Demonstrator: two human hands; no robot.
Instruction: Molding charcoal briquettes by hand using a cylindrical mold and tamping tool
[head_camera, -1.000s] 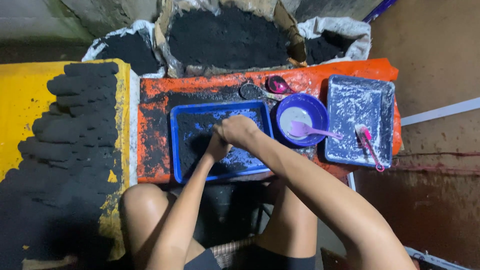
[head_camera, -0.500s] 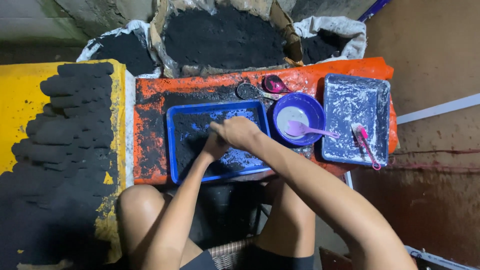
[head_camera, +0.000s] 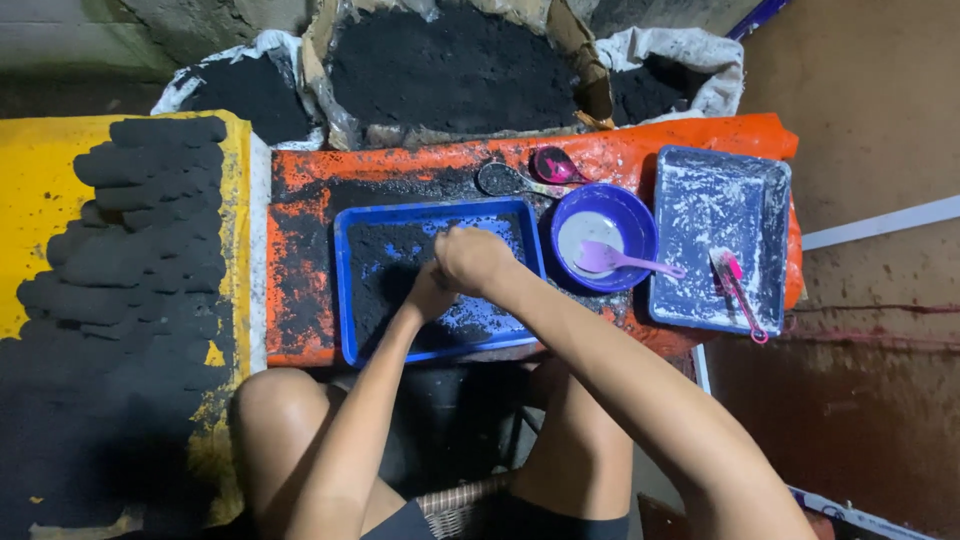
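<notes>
A blue tray smeared with black powder sits on an orange-covered board. Both my hands are pressed together over the tray's middle. My right hand lies on top, fingers closed, covering my left hand, which is curled beneath it. What lies between the hands is hidden; I cannot tell if they hold a lump of the black material.
Rows of black pressed pieces cover a yellow sheet at left. Sacks of black powder stand behind the board. A blue bowl with white paste and a purple spoon, two more spoons, and a whitened tray with a pink brush lie right.
The hands stay clasped over the blue tray, shifting only slightly; the view has drifted a little.
</notes>
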